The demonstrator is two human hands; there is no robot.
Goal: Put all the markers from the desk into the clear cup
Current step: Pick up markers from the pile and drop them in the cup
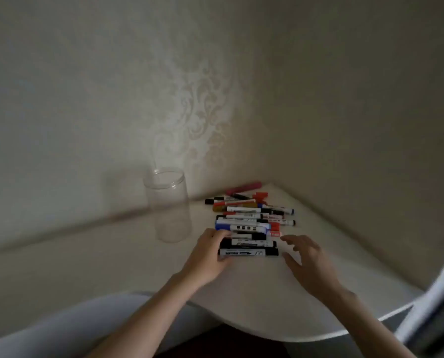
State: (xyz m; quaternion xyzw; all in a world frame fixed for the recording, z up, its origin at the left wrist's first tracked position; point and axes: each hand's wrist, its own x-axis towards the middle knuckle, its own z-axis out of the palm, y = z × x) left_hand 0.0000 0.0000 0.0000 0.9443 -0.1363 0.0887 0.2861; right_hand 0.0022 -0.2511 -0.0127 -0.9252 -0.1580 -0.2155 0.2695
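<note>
Desk (112, 254): marker pile (252, 223) between hands; left hand (208, 257) touching, right hand (308, 262) spread, empty.

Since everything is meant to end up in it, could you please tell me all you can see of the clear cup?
The cup is a tall, straight-sided cylinder of clear material, glass or plastic, with an open round rim. It stands upright on the pale desk near the wall, left of the marker pile. It looks empty: no marker is inside. Neither hand touches it; the left hand is nearest, at the pile's near end.
</note>
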